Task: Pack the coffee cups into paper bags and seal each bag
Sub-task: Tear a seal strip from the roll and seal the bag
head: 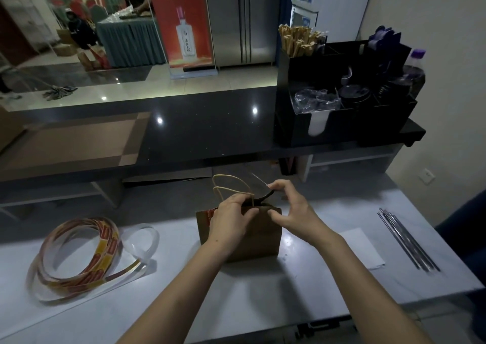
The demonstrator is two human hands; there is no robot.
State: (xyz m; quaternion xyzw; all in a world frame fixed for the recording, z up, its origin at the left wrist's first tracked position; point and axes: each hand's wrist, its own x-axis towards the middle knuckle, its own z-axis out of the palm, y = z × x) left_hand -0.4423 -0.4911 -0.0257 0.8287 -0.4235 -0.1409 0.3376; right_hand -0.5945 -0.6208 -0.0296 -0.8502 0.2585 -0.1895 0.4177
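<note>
A brown paper bag (259, 238) with twisted paper handles (228, 183) stands upright on the pale worktop (289, 304), in the middle. My left hand (231, 219) grips the bag's top edge near the handles. My right hand (288, 207) pinches a thin black tie (268, 196) at the bag's mouth between thumb and forefinger. What the bag contains is hidden.
A coil of red-and-yellow printed sealing strips (81, 257) lies at the left. Several long wrapped straws (407, 238) lie at the right beside a white sheet (365, 249). A black organiser (342, 102) with lids, stirrers and a bottle stands on the dark raised counter behind.
</note>
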